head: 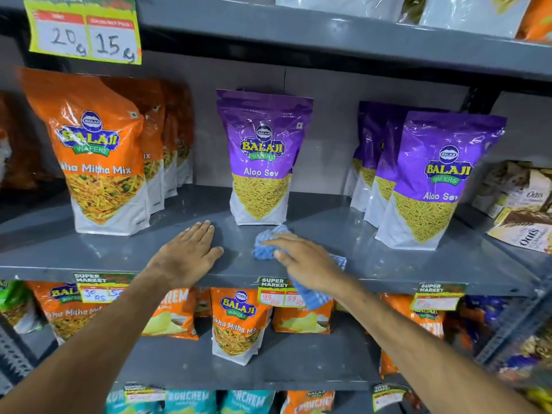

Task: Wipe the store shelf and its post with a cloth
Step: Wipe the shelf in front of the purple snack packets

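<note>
A grey metal shelf (343, 234) runs across the middle of the view. A blue checked cloth (264, 243) lies bunched on its front part, one end hanging over the edge. My right hand (301, 261) presses on the cloth with fingers spread over it. My left hand (191, 252) rests flat on the bare shelf just left of the cloth, palm down, fingers together. A dark perforated post (507, 333) stands at the right end of the shelf, blurred.
One purple Aloo Sev pouch (263, 156) stands just behind the cloth. Orange mix pouches (98, 156) stand at the left, more purple pouches (433, 180) at the right, oats boxes (522, 210) far right. Price tags (280, 294) hang on the front edge. Stocked shelves lie above and below.
</note>
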{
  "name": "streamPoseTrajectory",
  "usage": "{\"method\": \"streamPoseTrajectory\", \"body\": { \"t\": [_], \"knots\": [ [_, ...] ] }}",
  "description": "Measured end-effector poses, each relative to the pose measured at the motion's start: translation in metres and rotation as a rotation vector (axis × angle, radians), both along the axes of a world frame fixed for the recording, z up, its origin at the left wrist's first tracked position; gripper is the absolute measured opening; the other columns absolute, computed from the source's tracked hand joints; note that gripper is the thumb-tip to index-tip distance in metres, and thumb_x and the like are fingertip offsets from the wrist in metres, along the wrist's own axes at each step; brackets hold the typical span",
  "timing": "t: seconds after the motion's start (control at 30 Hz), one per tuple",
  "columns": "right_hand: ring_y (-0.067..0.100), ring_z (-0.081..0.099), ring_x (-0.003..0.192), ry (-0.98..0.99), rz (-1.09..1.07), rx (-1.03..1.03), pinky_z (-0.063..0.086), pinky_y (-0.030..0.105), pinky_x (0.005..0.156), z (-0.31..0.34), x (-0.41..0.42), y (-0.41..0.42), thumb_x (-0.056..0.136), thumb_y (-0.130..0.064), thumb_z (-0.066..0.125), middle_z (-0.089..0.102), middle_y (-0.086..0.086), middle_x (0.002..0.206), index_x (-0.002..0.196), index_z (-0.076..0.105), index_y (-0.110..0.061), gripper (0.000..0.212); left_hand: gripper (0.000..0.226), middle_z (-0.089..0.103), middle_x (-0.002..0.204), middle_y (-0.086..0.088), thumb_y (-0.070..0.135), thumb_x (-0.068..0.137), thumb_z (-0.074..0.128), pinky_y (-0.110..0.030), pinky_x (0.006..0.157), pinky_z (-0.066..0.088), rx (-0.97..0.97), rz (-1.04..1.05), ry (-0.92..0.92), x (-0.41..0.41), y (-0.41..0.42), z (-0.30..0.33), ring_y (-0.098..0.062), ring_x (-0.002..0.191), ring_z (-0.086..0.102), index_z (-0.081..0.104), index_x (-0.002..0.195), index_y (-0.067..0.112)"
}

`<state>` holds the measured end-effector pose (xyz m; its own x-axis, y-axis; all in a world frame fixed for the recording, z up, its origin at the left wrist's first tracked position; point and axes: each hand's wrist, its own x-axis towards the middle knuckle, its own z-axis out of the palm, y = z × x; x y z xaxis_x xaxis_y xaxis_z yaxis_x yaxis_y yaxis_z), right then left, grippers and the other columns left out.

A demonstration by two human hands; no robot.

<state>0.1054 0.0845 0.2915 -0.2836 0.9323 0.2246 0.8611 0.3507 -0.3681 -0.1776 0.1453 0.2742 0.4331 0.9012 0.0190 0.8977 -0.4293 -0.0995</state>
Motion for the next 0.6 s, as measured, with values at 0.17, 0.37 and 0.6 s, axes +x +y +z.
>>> {"method": "streamPoseTrajectory", "body": {
  "t": [0.17,0.37,0.6],
  "knots": [
    [0.002,0.058,0.128,0.448,0.015,-0.151,0.045,0.021,0.103,0.011,0.031,-0.009,0.103,-0.038,0.051,0.066,-0.017,0.136,0.134,0.059,-0.044,0.033,0.067,-0.009,0.175,-0.011,0.046,0.109,0.007,-0.036,0.134,-0.003,-0.016,0.030,-0.028,0.002,0.000,0.001,-0.023,0.164,-0.008,0.001,0.166,0.011],
    [0.026,0.031,0.150,-0.172,-0.369,0.000,0.023,0.038,0.123,-0.006,0.025,0.021,0.105,-0.047,0.027,0.039,0.010,0.161,0.153,0.038,-0.025,0.054,0.073,-0.010,0.175,-0.011,0.049,0.105,-0.001,-0.037,0.134,-0.001,-0.047,0.034,-0.038,0.003,-0.001,0.004,-0.022,0.164,-0.008,0.003,0.166,0.010],
    [0.018,0.044,0.142,-0.119,-0.135,0.226,0.039,0.034,0.114,-0.021,-0.058,-0.025,0.104,-0.036,0.036,0.052,-0.001,0.152,0.144,0.049,-0.032,0.041,0.061,-0.012,0.174,-0.016,0.037,0.112,0.012,-0.041,0.134,0.003,-0.053,0.014,0.021,0.004,-0.008,0.011,-0.027,0.163,-0.010,0.010,0.166,0.010]
  ]
}}
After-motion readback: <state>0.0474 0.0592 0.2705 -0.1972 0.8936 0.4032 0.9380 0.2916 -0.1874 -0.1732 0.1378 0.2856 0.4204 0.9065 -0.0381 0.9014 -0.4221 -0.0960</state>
